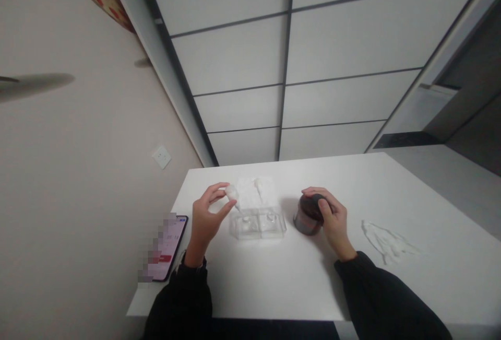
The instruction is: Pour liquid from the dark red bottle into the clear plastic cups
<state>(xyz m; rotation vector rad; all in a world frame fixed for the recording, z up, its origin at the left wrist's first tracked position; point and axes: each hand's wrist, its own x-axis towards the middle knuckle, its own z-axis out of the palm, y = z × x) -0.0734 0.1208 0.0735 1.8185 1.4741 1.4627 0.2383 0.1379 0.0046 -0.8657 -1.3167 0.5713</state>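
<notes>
My left hand (206, 216) pinches a small clear, drop-shaped item (231, 192) between thumb and fingertips, held just above the left end of a clear plastic two-compartment case (257, 223) that lies on the white table (274, 282). Each compartment seems to hold a small pale object. My right hand (331, 219) rests around the top of a dark round jar (308, 214) that stands to the right of the case. A white tissue (256, 191) lies right behind the case.
A phone (168, 246) with a lit screen lies at the table's left edge, partly over it. A crumpled clear plastic wrapper (387, 241) lies to the right. A wall with a socket (162, 157) is close on the left.
</notes>
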